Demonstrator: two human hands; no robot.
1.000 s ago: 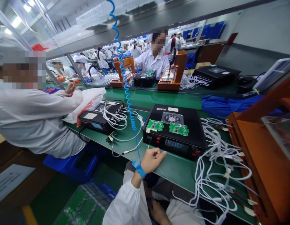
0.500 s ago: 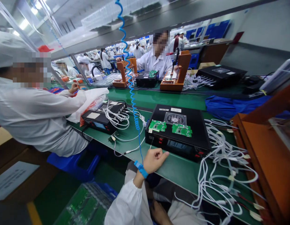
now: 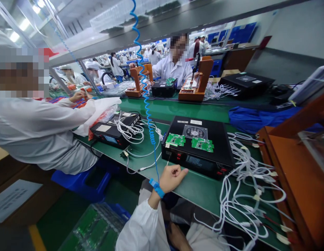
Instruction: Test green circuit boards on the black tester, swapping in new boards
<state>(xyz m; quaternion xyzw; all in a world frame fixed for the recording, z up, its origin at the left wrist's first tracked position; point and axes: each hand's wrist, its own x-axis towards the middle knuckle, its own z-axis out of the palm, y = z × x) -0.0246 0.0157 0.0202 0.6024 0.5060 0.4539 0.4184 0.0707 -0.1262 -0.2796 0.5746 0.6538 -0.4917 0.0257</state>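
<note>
My left hand [image 3: 173,178], with a blue wrist strap [image 3: 157,188], rests at the bench's front edge in a loose fist, thumb pointing right. Nothing shows in its curled fingers. A short thin white lead runs between the hand and the front of a black tester box [image 3: 201,158]. On that box lie two green circuit boards [image 3: 175,139], and its front display [image 3: 200,163] is lit with lines of text. Low in my lap is my right hand [image 3: 177,237], dark and partly cut off, its fingers not clear.
White cables [image 3: 240,195] tangle right of the box, beside an orange-brown fixture [image 3: 289,164]. A smaller black box [image 3: 109,134] and a small loose board [image 3: 125,152] lie left. A blue coiled cord [image 3: 147,104] hangs ahead. A co-worker's sleeve [image 3: 57,115] is at left.
The text on the tester box's display has changed. The co-worker at left has leaned further left, hands shifted slightly. My hands stay in place.
</note>
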